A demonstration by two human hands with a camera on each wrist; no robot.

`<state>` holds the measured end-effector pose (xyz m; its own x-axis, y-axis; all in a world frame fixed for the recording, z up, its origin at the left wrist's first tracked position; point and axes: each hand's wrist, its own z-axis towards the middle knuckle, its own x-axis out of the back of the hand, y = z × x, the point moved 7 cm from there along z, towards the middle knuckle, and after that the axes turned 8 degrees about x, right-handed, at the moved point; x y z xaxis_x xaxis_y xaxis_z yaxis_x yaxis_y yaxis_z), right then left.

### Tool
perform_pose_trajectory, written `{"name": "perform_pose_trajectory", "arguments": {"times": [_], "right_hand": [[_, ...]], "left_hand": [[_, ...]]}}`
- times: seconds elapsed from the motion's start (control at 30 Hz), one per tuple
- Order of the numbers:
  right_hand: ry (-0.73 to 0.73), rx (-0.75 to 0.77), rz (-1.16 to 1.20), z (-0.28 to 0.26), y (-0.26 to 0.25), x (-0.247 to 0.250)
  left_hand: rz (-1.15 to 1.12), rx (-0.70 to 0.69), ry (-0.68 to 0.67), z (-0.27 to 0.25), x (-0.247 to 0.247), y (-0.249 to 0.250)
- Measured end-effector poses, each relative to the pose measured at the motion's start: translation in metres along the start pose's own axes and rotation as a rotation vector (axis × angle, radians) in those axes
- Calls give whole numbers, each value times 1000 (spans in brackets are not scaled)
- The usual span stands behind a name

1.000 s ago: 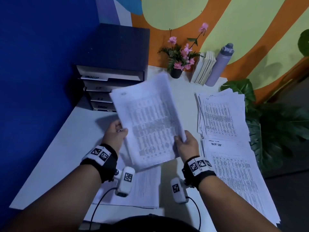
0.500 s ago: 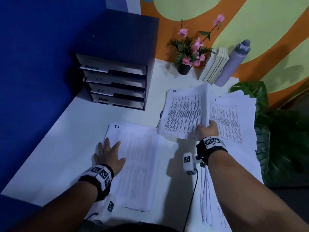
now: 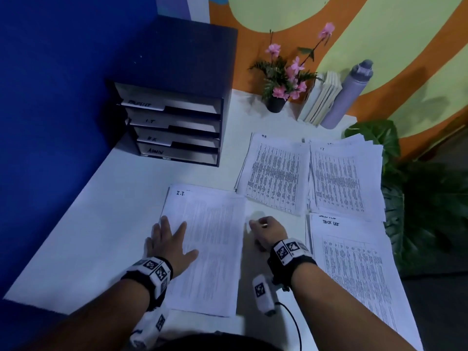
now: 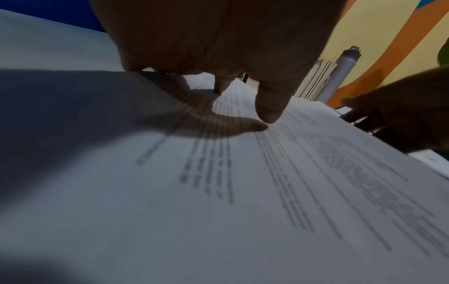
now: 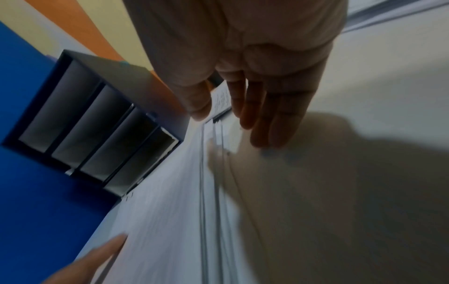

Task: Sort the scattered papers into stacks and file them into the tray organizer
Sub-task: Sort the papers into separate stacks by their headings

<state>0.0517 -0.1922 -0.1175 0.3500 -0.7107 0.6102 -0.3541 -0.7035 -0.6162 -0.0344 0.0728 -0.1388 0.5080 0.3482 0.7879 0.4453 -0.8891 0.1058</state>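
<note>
Standing at the desk's far left, the tray organizer [image 3: 174,127] faces three paper piles, a flower pot [image 3: 276,103] and a bottle [image 3: 347,95]. The I.T. stack [image 3: 210,249] lies lengthwise away from the person, heading farthest. The left hand [image 3: 168,243] presses it flat, fingers spread; the right hand [image 3: 268,230], fingers extended, touches its right edge.

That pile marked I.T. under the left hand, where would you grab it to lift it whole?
Probably by its long right edge, coming in from the right. The I.T. pile lies flat on the table, the left hand presses its left side, and the sheet edges lie bare by the right hand, so fingers could slide underneath.
</note>
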Motion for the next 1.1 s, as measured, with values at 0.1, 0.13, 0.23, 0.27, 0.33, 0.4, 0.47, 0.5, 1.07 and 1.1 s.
{"name": "perform_pose_trajectory", "arguments": {"times": [0.1, 0.13, 0.23, 0.27, 0.33, 0.4, 0.47, 0.5, 1.07, 1.1], "right_hand": [[-50, 46, -37, -18, -1, -25], [-49, 73, -54, -22, -4, -31], [-19, 108, -139, -29, -16, -38], [-6, 114, -178, -30, -19, -37], [29, 96, -192, -29, -16, -31], [104, 88, -142, -30, -12, -19], [195, 96, -19, -34, -8, -8], [239, 101, 48, -35, -6, -4], [293, 3, 303, -37, 25, 7], [284, -9, 310, -37, 28, 7]], "left_hand": [[1, -46, -10, -2, 1, 3], [8, -73, -20, -3, 1, 5], [-55, -169, -31, -9, 3, 8], [-122, -198, -20, -10, 6, 8], [-248, -238, 26, -11, 15, 5], [-318, -230, 72, -10, 24, -1], [-441, -171, 45, -8, 31, -7], [-506, -143, 16, -7, 34, -9], [-861, -1, 38, 7, 44, -36], [-879, 7, 38, 7, 44, -36]]}}
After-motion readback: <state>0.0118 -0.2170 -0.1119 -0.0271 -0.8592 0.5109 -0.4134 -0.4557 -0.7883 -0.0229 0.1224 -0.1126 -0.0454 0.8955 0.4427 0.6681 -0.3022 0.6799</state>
